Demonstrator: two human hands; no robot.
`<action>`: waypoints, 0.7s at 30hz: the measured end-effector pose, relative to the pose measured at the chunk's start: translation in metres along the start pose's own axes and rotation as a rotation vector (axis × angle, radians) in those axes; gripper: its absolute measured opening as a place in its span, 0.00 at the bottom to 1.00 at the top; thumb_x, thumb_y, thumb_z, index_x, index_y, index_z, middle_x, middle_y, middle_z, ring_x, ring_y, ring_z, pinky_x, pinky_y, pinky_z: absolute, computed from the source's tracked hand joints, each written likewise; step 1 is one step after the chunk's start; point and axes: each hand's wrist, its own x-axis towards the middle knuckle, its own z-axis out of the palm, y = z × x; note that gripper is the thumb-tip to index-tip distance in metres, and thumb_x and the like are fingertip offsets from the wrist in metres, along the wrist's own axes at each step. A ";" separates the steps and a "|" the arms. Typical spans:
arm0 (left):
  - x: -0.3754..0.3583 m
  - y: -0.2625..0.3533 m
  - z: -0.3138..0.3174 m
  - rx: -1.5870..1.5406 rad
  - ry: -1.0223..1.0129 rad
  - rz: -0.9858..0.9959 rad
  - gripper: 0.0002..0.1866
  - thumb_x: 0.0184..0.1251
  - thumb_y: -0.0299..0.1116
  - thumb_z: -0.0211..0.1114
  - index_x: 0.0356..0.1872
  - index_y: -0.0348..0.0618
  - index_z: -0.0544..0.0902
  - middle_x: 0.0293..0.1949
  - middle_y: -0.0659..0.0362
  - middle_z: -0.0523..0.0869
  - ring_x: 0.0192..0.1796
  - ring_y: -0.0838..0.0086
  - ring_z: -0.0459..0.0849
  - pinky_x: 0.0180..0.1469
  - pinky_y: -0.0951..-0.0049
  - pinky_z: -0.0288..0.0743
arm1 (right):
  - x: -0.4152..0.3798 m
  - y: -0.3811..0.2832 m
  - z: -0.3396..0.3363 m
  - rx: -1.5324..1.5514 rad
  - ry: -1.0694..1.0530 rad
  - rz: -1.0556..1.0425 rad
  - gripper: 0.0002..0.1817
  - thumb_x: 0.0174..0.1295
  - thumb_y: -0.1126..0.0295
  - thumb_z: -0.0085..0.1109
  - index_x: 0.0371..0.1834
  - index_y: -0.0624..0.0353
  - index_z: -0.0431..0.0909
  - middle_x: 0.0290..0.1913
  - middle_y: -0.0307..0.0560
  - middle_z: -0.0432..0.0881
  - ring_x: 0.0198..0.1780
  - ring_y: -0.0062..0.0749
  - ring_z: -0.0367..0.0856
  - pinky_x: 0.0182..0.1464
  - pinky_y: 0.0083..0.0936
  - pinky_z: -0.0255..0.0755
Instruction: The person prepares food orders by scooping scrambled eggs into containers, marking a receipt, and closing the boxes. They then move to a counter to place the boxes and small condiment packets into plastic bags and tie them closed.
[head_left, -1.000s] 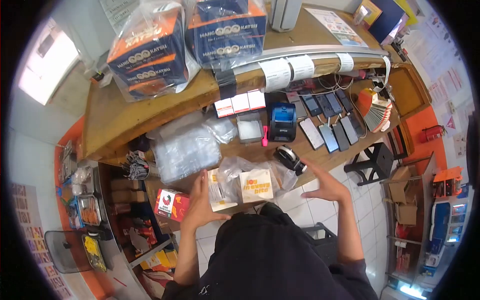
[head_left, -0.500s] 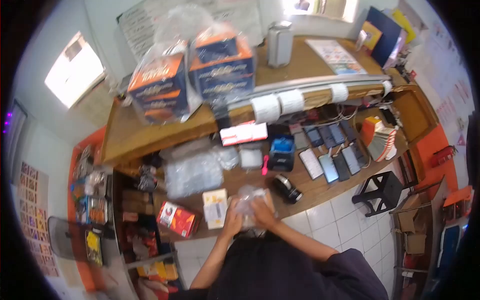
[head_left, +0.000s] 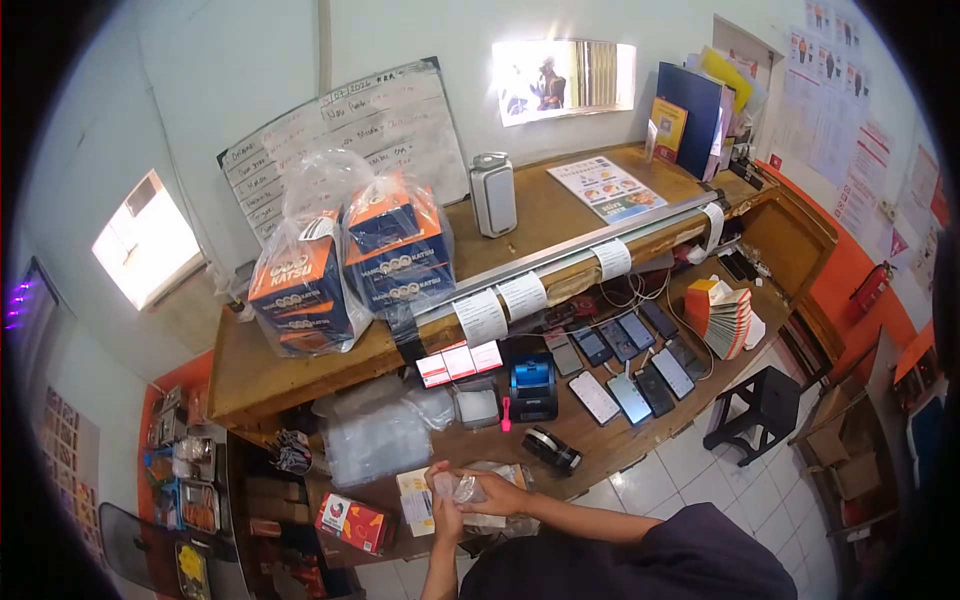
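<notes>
Crumpled clear plastic (head_left: pixel 464 489), probably a bag, is bunched between my two hands above the front edge of the desk. My left hand (head_left: pixel 446 508) is closed around its left side, fingers pointing up. From the right, my right hand (head_left: pixel 502 493) grips the other side of the plastic. Just left of my left hand lies a pale yellow and white box (head_left: pixel 414 498). Beneath my right hand is a brownish package (head_left: pixel 517 474), partly covered by the hand and forearm. A red and white box (head_left: pixel 352 522) stands farther left.
Flat clear plastic bags (head_left: pixel 375 445), a tape dispenser (head_left: pixel 552 450), a blue-black receipt printer (head_left: pixel 532 385) and several phones (head_left: pixel 630 398) occupy the desk. Bagged orange-blue boxes (head_left: pixel 400 255) stand on the raised shelf. A black stool (head_left: pixel 755 410) is at right. Someone shows through the window.
The view has tilted up, showing more wall, whiteboard and window. My hands have lifted the plastic off the package and shifted slightly left, bunching it between them.
</notes>
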 end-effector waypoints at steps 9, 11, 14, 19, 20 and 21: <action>0.002 0.016 -0.058 -0.100 -0.581 -0.300 0.38 0.73 0.39 0.59 0.80 0.41 0.56 0.81 0.56 0.57 0.80 0.66 0.58 0.76 0.66 0.57 | -0.007 0.072 0.040 -0.111 0.017 0.095 0.19 0.57 0.71 0.67 0.53 0.61 0.81 0.51 0.60 0.84 0.55 0.56 0.82 0.59 0.44 0.74; 0.008 0.010 -0.073 -0.051 -0.594 -0.013 0.60 0.57 0.41 0.74 0.83 0.40 0.41 0.83 0.49 0.50 0.84 0.61 0.50 0.82 0.62 0.46 | -0.006 0.101 0.042 -0.213 0.223 -0.071 0.17 0.51 0.79 0.57 0.46 0.63 0.84 0.42 0.59 0.85 0.47 0.52 0.83 0.54 0.40 0.76; -0.005 0.012 -0.056 0.489 -0.567 0.115 0.70 0.42 0.51 0.87 0.81 0.38 0.47 0.81 0.43 0.52 0.83 0.52 0.49 0.82 0.57 0.46 | 0.009 0.039 0.007 0.072 -0.016 0.202 0.14 0.53 0.77 0.54 0.45 0.65 0.76 0.40 0.60 0.80 0.46 0.61 0.80 0.49 0.47 0.72; -0.029 -0.032 0.008 0.631 -0.326 -0.118 0.42 0.50 0.48 0.79 0.64 0.36 0.75 0.63 0.40 0.81 0.65 0.43 0.79 0.65 0.59 0.74 | 0.021 0.007 0.019 0.051 0.086 0.119 0.19 0.52 0.78 0.49 0.50 0.62 0.71 0.45 0.57 0.78 0.49 0.58 0.80 0.54 0.42 0.73; -0.032 -0.038 0.018 0.637 -0.250 -0.039 0.41 0.51 0.48 0.78 0.64 0.36 0.75 0.63 0.40 0.80 0.66 0.43 0.77 0.66 0.58 0.72 | 0.021 -0.001 0.019 0.075 0.094 0.165 0.21 0.50 0.78 0.48 0.51 0.62 0.70 0.49 0.56 0.79 0.52 0.54 0.80 0.57 0.39 0.73; -0.031 -0.039 0.023 0.642 -0.214 0.012 0.40 0.52 0.47 0.77 0.64 0.36 0.76 0.64 0.41 0.79 0.67 0.44 0.76 0.67 0.57 0.70 | 0.019 0.004 0.022 0.080 0.069 0.179 0.22 0.52 0.77 0.49 0.54 0.62 0.69 0.48 0.58 0.78 0.56 0.58 0.79 0.61 0.43 0.71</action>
